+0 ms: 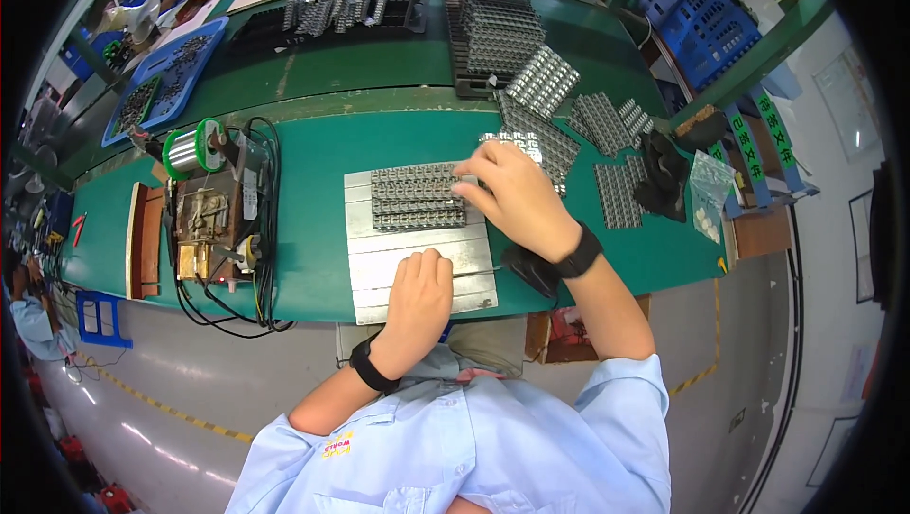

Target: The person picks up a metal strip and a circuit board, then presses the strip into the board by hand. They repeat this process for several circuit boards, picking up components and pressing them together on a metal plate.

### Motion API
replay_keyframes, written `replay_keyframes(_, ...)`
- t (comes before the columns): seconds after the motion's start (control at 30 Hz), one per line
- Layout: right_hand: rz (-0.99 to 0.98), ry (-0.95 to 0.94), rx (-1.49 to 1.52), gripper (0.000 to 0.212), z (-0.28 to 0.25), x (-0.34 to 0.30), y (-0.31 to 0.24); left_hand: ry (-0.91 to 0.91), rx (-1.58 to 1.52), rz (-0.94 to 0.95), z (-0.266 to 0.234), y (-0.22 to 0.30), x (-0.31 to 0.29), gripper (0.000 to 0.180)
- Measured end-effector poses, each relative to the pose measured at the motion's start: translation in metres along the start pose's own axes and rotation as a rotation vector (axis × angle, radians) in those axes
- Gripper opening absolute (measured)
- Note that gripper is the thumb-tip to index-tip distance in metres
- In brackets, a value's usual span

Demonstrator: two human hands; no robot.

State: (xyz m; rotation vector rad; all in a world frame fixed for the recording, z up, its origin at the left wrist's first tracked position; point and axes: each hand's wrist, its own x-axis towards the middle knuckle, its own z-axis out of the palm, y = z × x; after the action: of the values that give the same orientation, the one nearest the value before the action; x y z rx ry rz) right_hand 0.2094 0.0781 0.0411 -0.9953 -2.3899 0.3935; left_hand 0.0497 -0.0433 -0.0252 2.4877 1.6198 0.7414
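Observation:
A panel of small metal parts in rows (pixel 417 197) lies on a slotted silver plate (pixel 368 267) in front of me. My right hand (pixel 517 193) is over the panel's right end, thumb and fingers drawn together; whatever they pinch is too small to make out. Lower on the plate rests my left hand (pixel 423 294), its fingers curled down and close together, hiding anything under them. Just behind my right hand lies a shiny metal panel (pixel 519 141), partly covered by it. A black object (pixel 533 272) sits below my right wrist, at the plate's right edge.
On the left stands a soldering unit (pixel 213 220) with a green wire spool (pixel 192 149) and black cables. Panels (pixel 599 123) lie loosely at right, near a black cloth-like bundle (pixel 664 175) and a clear bag (pixel 709 193). Behind are a blue tray (pixel 175 78) and stacked panels (pixel 502 35).

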Motion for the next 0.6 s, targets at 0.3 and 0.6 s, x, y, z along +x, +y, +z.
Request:
replay_keyframes(0.3,0.24,-0.176,0.103,0.015,-0.007,-0.139,-0.044,-0.158,-0.285,0.175,-0.023,0.018,0.01,0.031)
replay_keyframes(0.6,1.317,0.842,-0.07,0.021,-0.047,-0.302,-0.031,0.07,-0.338,0.122,-0.032,0.006,0.013,0.03)
